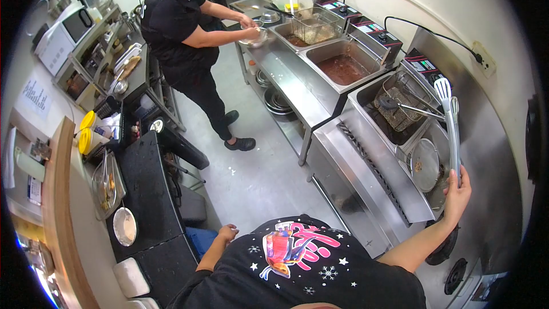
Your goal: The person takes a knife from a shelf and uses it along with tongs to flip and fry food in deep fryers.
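My right hand point(457, 190) is closed around the lower end of metal tongs point(450, 129). The tongs point upward, with a slotted head at the top, beside the near fryer point(366, 106). Behind them a wire fryer basket point(400, 109) with a long handle sits in that fryer. A round mesh strainer point(424, 164) rests in the compartment closer to me, with small crumbs on it. My left hand point(228, 233) hangs low by my body near the black counter point(151, 194). Its fingers are loosely curled, and nothing shows in them.
A co-worker point(183, 40) stands ahead, both hands at a bowl point(254, 37) on the steel counter point(286, 80). Two more fryer vats point(343, 68) hold brownish liquid, one with a raised basket point(314, 26). On the left counter are a white bowl point(124, 226) and a glass tray point(107, 186).
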A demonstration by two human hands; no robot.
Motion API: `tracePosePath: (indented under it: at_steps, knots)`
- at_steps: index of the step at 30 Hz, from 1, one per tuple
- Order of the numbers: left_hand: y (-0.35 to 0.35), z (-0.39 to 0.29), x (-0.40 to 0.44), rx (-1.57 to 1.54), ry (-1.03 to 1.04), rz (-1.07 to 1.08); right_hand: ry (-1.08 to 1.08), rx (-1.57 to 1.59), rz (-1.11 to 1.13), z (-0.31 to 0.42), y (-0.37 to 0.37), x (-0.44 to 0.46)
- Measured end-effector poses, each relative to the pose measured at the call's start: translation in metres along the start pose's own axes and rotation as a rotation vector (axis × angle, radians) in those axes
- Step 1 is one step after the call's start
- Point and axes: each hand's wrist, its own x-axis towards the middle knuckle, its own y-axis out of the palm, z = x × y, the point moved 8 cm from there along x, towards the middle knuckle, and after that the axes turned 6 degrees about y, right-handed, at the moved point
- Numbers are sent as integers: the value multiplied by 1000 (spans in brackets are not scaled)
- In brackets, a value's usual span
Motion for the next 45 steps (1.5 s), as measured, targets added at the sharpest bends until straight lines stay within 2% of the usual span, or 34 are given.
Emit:
tracePosePath:
  at_steps: [5,8,14,17,20,37,45]
  knots:
    - [2,2,0,-38,-23,8,-5,5,1,-2,1,1]
    - [1,-1,5,39,88,-18,-15,30,10,-2,1,2]
    - [9,11,11,-50,25,1,-25,5,5,-1,-1,1]
    - [16,25,28,-8,70,6,-16,8,-8,-2,-2,0]
    - [23,36,34,-171,31,13,-6,-2,-13,-1,-3,-1]
    - [-5,-5,-2,-87,9,-12,-4,23,6,-2,1,4]
    - [-4,1,2,-53,-18,0,-15,18,1,-2,1,4]
